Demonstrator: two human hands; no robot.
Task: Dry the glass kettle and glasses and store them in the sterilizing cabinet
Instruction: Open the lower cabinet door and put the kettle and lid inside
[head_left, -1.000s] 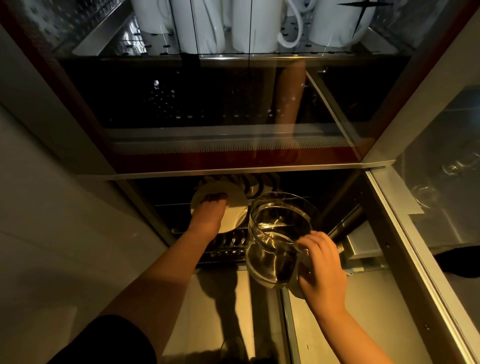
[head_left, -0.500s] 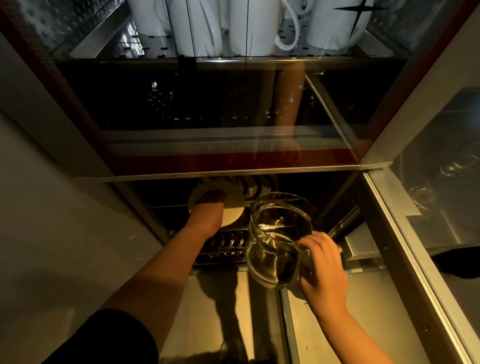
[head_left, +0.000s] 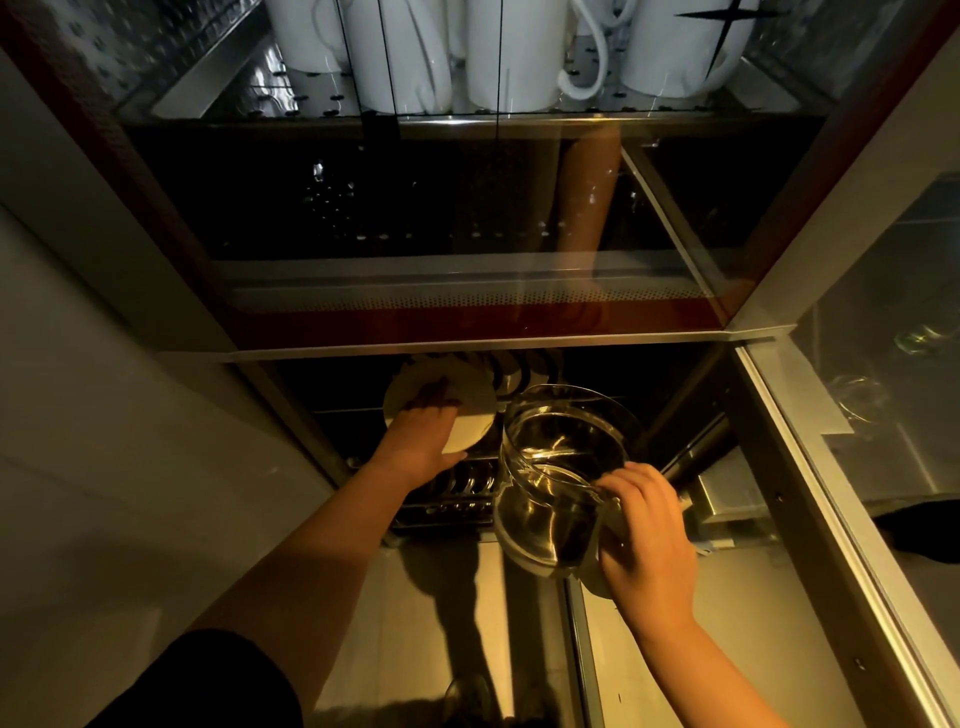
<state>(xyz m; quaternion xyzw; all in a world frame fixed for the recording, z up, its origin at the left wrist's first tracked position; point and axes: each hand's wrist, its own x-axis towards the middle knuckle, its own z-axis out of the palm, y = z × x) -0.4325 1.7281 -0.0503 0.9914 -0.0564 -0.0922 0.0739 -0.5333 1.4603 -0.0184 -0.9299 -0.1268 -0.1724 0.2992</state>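
Note:
A clear glass kettle (head_left: 558, 467) hangs tilted in front of the cabinet's lower compartment (head_left: 675, 395), its mouth towards me. My right hand (head_left: 649, 540) is shut on its handle, with a pale cloth partly showing under the palm. My left hand (head_left: 423, 436) reaches into the lower compartment and grips a white plate (head_left: 467, 410) standing on the wire rack (head_left: 457, 499). Faint glasses (head_left: 857, 400) show through the open glass door on the right.
The upper shelf (head_left: 467, 117) carries several white mugs (head_left: 514, 52) behind a glass front. The open door frame (head_left: 810, 493) runs along the right. More plates (head_left: 509, 374) stand in the rack behind the held one. A steel surface (head_left: 415, 623) lies below.
My left hand has shifted the white plate slightly left and deeper in the rack. The kettle in my right hand has stayed almost still.

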